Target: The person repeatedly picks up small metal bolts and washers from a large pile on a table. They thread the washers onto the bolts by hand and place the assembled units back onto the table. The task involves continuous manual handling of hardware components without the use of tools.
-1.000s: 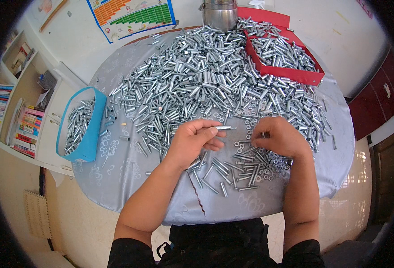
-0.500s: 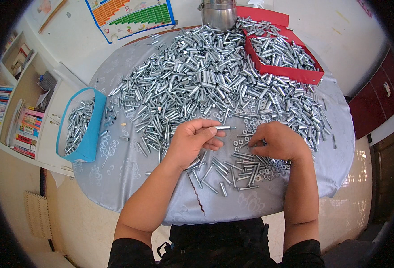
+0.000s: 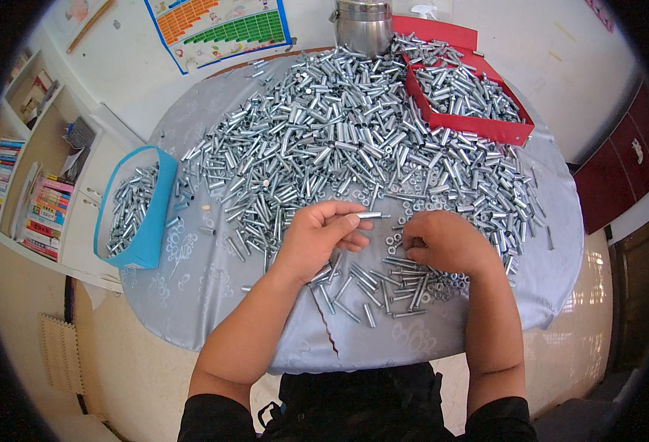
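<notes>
My left hand point(image 3: 316, 237) pinches a sleeve anchor bolt point(image 3: 373, 215) between thumb and fingers. Its thin threaded end points right, and its other end is hidden in the fingers. Just right of that tip is my right hand point(image 3: 448, 239), fingertips drawn together; whatever they may hold is hidden. Loose hex nuts and washers point(image 3: 392, 241) lie below and between the hands. Toward me, several thin bolts point(image 3: 418, 289) and a few sleeves point(image 3: 369, 315) are scattered on the grey tablecloth point(image 3: 221, 309).
A wide heap of metal sleeves and bolts point(image 3: 317, 118) covers the table's far side. At the right back stands a red box point(image 3: 479, 131) holding more, beside a steel pot point(image 3: 363, 29). A blue bin point(image 3: 159, 214) with metal parts sits at the left edge.
My right hand has shifted slightly left and toward me, and its fingers have drawn together. The left hand stays nearly in place, still holding the sleeve anchor bolt.
</notes>
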The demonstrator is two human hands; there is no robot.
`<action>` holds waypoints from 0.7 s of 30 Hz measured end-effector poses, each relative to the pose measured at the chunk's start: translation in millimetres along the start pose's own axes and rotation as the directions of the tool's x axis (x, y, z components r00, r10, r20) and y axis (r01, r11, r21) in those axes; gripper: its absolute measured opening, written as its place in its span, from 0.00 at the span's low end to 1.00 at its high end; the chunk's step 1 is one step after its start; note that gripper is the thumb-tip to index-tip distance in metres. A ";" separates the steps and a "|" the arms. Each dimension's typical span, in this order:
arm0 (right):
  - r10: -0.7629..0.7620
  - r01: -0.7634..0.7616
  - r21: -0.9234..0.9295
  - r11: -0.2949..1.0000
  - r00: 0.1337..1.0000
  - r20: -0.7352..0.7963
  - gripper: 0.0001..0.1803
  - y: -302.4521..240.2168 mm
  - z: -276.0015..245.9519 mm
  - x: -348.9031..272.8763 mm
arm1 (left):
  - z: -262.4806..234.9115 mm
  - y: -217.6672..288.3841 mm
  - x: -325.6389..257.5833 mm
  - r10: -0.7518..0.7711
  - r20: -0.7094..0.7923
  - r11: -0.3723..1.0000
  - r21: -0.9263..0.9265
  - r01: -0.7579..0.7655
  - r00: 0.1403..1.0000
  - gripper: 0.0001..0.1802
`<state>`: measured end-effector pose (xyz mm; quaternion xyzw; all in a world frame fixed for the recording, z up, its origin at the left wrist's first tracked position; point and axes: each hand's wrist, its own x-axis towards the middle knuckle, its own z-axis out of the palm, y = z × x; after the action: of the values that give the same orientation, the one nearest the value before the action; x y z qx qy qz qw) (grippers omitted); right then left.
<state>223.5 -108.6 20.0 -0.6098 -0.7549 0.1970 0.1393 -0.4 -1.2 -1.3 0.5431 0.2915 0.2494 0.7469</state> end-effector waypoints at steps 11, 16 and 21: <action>0.289 0.016 0.773 0.634 0.922 -0.256 0.05 -16.3 11.1 20.0 | -1.9 -0.3 0.4 0.019 -0.003 0.999 -0.042 -0.019 1.000 0.14; 0.261 0.026 0.753 0.658 0.930 -0.260 0.06 -16.8 11.3 19.7 | -0.6 1.7 0.4 0.009 -0.017 1.000 -0.030 -0.009 1.000 0.14; 0.245 0.100 0.767 0.633 0.914 -0.322 0.07 -19.1 13.6 21.2 | 0.3 1.2 0.1 0.007 -0.014 0.999 -0.040 -0.007 1.000 0.14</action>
<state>196.2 -93.0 16.3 -0.5487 -0.5276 0.3773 0.5274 -0.2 -1.0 -0.1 0.5274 0.2896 0.2615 0.7547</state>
